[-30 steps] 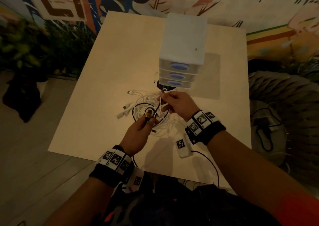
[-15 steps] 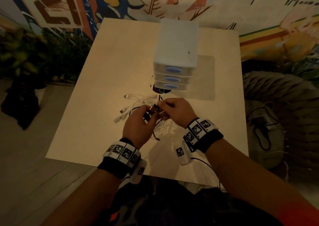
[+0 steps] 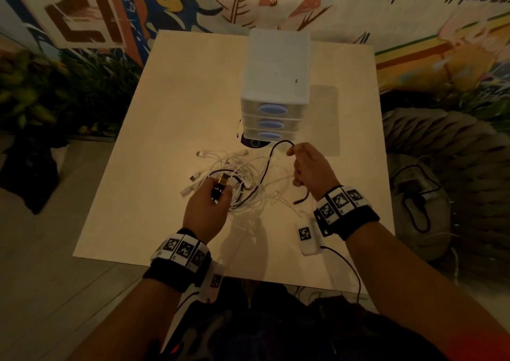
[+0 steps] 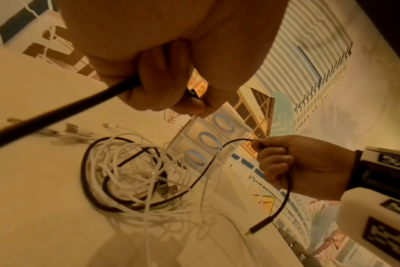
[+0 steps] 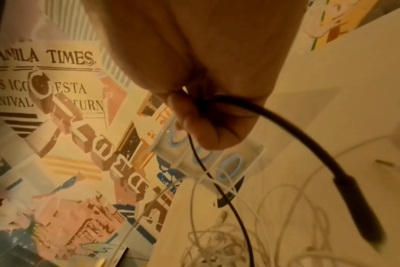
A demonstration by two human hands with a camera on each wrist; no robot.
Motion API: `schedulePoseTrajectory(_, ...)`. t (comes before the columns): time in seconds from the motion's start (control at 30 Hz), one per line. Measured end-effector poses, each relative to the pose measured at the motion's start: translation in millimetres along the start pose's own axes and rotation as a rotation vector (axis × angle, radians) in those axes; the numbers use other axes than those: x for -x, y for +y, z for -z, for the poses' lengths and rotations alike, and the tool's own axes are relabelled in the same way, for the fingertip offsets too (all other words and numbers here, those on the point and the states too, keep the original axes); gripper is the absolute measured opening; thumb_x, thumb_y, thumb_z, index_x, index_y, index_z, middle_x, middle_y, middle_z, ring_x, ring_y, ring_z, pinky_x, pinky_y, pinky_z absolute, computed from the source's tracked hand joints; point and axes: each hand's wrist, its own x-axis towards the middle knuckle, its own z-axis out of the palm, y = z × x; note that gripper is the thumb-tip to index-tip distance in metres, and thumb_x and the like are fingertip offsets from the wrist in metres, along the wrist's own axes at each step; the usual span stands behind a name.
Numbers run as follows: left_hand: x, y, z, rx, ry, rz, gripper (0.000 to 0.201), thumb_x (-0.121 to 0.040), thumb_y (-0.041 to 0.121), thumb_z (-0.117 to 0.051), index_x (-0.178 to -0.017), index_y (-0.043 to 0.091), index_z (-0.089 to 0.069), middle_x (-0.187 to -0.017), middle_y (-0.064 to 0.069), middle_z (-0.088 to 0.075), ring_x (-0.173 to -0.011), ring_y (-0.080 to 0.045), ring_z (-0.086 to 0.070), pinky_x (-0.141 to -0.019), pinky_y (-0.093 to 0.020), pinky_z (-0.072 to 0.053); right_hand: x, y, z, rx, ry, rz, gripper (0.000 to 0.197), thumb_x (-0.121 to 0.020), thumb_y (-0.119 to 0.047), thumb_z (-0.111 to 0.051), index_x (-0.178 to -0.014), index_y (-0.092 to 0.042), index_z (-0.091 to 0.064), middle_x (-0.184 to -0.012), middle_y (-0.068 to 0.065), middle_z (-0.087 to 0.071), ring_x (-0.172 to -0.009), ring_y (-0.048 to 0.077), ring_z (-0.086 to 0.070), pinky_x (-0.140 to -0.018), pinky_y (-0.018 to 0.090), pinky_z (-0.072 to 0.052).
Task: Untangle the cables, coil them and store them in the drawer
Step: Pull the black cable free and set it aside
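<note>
A tangle of white cables (image 3: 242, 177) and black cable lies on the table (image 3: 165, 112) in front of the drawer unit (image 3: 276, 84). My left hand (image 3: 220, 195) grips a black plug with a gold tip (image 3: 223, 181) over the tangle's near side. In the left wrist view its fingers (image 4: 162, 84) curl round the black lead (image 4: 57, 115) and also pinch a white cable. My right hand (image 3: 295, 164) holds a black cable (image 3: 271, 151) raised to the right of the pile. The cable's jack end (image 4: 260, 225) hangs below the fist (image 5: 206, 126).
The white unit's drawers, each with a blue oval handle (image 3: 271, 109), are closed. A dark object (image 3: 252, 142) lies under the unit's front edge. The table's near edge (image 3: 171, 262) is just below my wrists. Plants stand on the left, and a shoe lies on the floor at right.
My hands were together over the tangle. The right hand has moved right and away, drawing a loop of black cable out, while the left hand stays low with the plug.
</note>
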Motion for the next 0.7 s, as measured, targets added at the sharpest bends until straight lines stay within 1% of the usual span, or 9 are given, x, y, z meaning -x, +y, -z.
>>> schedulePoseTrajectory(0.07,0,-6,1,-0.013,-0.018,0.016,0.014,-0.099,0.035,-0.059,-0.095,0.022,-0.060,-0.081,0.014,-0.059,-0.074,0.000,-0.055,-0.060,-0.019,-0.036,-1,-3,7,0.135,-0.015,0.054,0.033,-0.106,-0.032,-0.039,-0.091,-0.018,-0.064,-0.057,-0.006,-0.039,-0.042,0.008,-0.033,-0.049,0.026,-0.032)
schedulePoseTrajectory(0.13,1,-7,3,0.005,-0.033,0.010,0.011,-0.097,0.033,-0.061,-0.096,0.022,-0.062,-0.080,0.012,-0.060,-0.072,0.000,-0.056,-0.060,-0.023,-0.038,-1,-9,13,0.382,-0.021,0.181,0.032,-0.106,-0.034,-0.041,-0.098,-0.020,-0.068,-0.059,-0.012,-0.046,-0.048,0.004,-0.043,-0.054,0.026,-0.036)
schedulePoseTrajectory(0.17,2,-6,5,0.027,-0.039,-0.011,0.008,-0.098,0.032,-0.061,-0.095,0.025,-0.062,-0.080,0.011,-0.060,-0.069,0.001,-0.056,-0.060,-0.022,-0.038,-1,-12,16,0.497,-0.014,0.246,0.029,-0.105,-0.035,-0.043,-0.102,-0.021,-0.068,-0.063,-0.011,-0.051,-0.055,0.004,-0.050,-0.058,0.027,-0.040)
schedulePoseTrajectory(0.27,3,3,12,0.073,-0.051,-0.115,0.003,-0.100,0.035,-0.057,-0.097,0.034,-0.057,-0.078,0.012,-0.059,-0.059,0.001,-0.052,-0.054,-0.013,-0.036,-5,-22,26,0.661,0.004,0.354,0.021,-0.101,-0.040,-0.050,-0.108,-0.026,-0.064,-0.073,0.000,-0.064,-0.071,0.018,-0.063,-0.067,0.034,-0.049)
schedulePoseTrajectory(0.33,2,9,16,0.117,-0.049,-0.158,0.003,-0.101,0.037,-0.055,-0.101,0.035,-0.057,-0.078,0.010,-0.058,-0.055,-0.001,-0.049,-0.053,-0.013,-0.037,-11,-26,32,0.763,-0.009,0.402,0.021,-0.100,-0.039,-0.052,-0.108,-0.024,-0.066,-0.081,0.000,-0.069,-0.077,0.020,-0.065,-0.071,0.036,-0.052)
schedulePoseTrajectory(0.43,-2,17,18,0.179,-0.038,-0.173,0.008,-0.102,0.032,-0.055,-0.105,0.028,-0.061,-0.077,0.010,-0.059,-0.058,-0.001,-0.051,-0.054,-0.012,-0.038,-22,-30,35,0.901,-0.026,0.445,0.022,-0.100,-0.036,-0.053,-0.106,-0.023,-0.070,-0.093,0.005,-0.071,-0.086,0.025,-0.064,-0.077,0.039,-0.053)
schedulePoseTrajectory(0.53,-9,22,16,0.220,-0.055,-0.165,0.009,-0.102,0.031,-0.057,-0.105,0.026,-0.064,-0.080,0.006,-0.062,-0.062,-0.002,-0.054,-0.057,-0.011,-0.040,-31,-29,30,1.043,-0.046,0.405,0.024,-0.101,-0.036,-0.051,-0.109,-0.023,-0.070,-0.103,0.006,-0.070,-0.094,0.028,-0.063,-0.080,0.039,-0.051)
schedulePoseTrajectory(0.6,-12,22,13,0.221,-0.103,-0.185,0.006,-0.101,0.031,-0.059,-0.101,0.029,-0.065,-0.081,0.006,-0.063,-0.066,-0.004,-0.055,-0.060,-0.015,-0.043,-35,-27,24,1.135,-0.050,0.364,0.025,-0.101,-0.035,-0.049,-0.111,-0.025,-0.070,-0.107,0.006,-0.069,-0.097,0.028,-0.063,-0.079,0.036,-0.049)
schedulePoseTrajectory(0.7,-11,26,8,0.227,-0.198,-0.248,0.006,-0.099,0.031,-0.060,-0.097,0.029,-0.066,-0.086,0.005,-0.065,-0.079,-0.011,-0.060,-0.069,-0.025,-0.050,-36,-31,14,1.156,-0.050,0.385,0.025,-0.099,-0.037,-0.051,-0.109,-0.026,-0.070,-0.106,0.003,-0.067,-0.097,0.025,-0.063,-0.073,0.030,-0.043)
